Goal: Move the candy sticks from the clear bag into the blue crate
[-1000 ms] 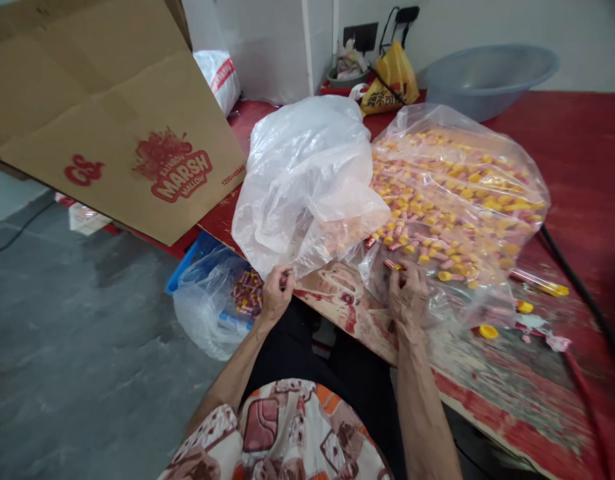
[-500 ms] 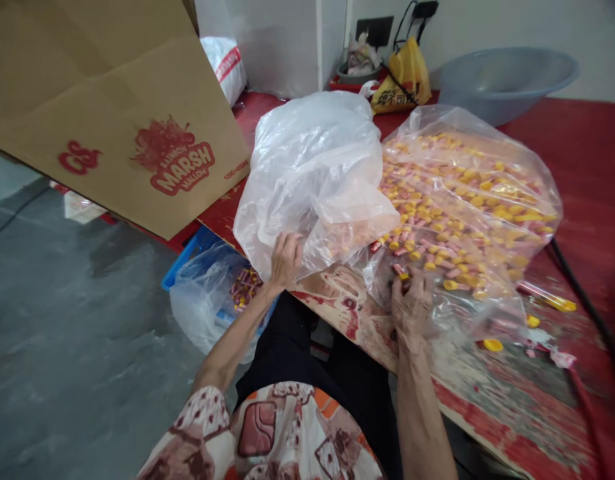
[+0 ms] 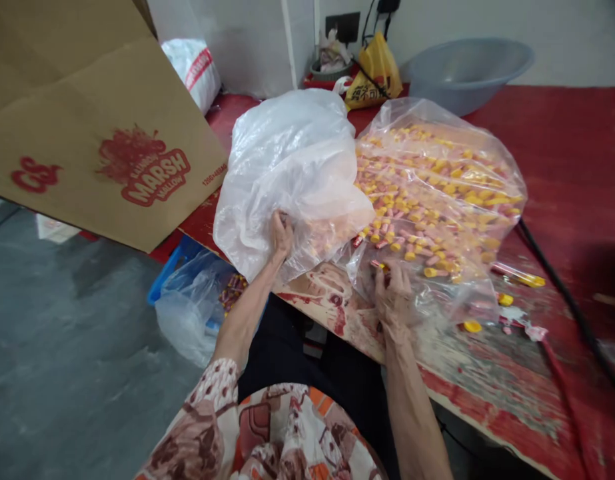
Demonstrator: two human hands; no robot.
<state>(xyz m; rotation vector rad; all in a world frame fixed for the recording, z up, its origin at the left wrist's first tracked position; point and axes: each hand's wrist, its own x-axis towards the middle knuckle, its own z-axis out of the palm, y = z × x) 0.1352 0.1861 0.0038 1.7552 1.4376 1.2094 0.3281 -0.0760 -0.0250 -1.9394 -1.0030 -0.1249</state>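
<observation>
Right hand (image 3: 394, 297): grip clamping on small red, yellow-capped tube (image 3: 378, 265) near worn red worktop's (image 3: 572, 160) front edge. Left hand (image 3: 281, 239) curling over cloudy white plastic bag (image 3: 297, 147), clamping: cannot tell. Clear plastic bag (image 3: 437, 193) of yellow-capped pink tubes lying beyond right hand.

The tube-filled bag (image 3: 437, 200) blocks straight reach toward the basin (image 3: 442, 93).
</observation>
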